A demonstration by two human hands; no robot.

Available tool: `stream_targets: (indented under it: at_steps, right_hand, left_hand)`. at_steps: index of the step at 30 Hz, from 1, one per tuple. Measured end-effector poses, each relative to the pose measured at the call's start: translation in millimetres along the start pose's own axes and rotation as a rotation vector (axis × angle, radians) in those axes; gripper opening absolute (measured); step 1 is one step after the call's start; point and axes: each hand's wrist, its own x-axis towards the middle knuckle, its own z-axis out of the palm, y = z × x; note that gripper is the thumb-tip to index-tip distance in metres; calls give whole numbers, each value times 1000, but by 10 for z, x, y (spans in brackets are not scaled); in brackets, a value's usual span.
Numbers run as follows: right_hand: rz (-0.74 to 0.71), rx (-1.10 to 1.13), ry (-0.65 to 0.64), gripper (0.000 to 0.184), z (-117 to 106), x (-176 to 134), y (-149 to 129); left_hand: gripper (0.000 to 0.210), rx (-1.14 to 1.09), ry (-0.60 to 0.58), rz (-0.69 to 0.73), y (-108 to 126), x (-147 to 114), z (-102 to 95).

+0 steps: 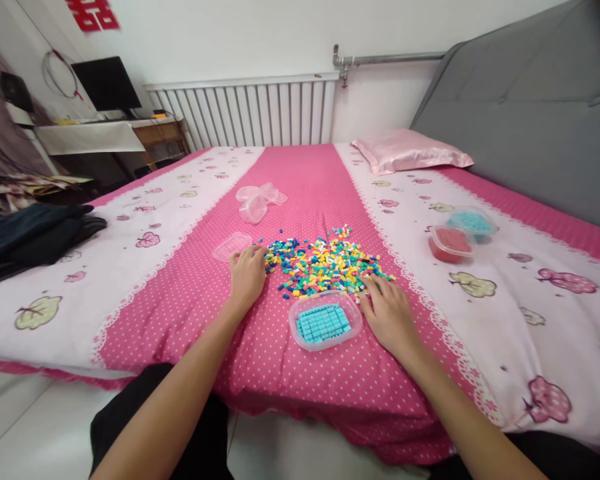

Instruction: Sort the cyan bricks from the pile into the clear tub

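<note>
A heap of small toy building bricks (pixel 333 263) in yellow, blue, green, white and pink lies on the pink bedspread. My left hand (pixel 249 272) rests at the heap's left edge, fingers loosely bent and nothing visible held in them. At the right edge is my right hand (pixel 387 308), its thumb and fingers apart beside the bricks. Between my hands, on the near side, stands a clear plastic box (pixel 294 327) with light-blue bricks (pixel 324 323) laid in neat rows. A clear lid (pixel 225 247) lies just beyond my left hand.
Several clear empty containers or lids (pixel 255 203) lie farther back. To the right sit a box of red bricks (pixel 450 241) and one of blue bricks (pixel 473 223). A pink pillow (pixel 410 150) lies by the grey headboard (pixel 525 100); dark folded cloth (pixel 35 237) is at left.
</note>
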Motion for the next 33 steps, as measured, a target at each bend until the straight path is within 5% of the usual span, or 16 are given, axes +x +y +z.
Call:
stream_targets:
  at_steps: [11, 33]
  right_hand:
    - [2, 9, -9, 36, -15, -5, -10]
    - [26, 125, 17, 40, -45, 16, -5]
  left_hand:
    - [18, -18, -100, 223, 145, -39, 80]
    - [8, -184, -59, 168, 172, -24, -15]
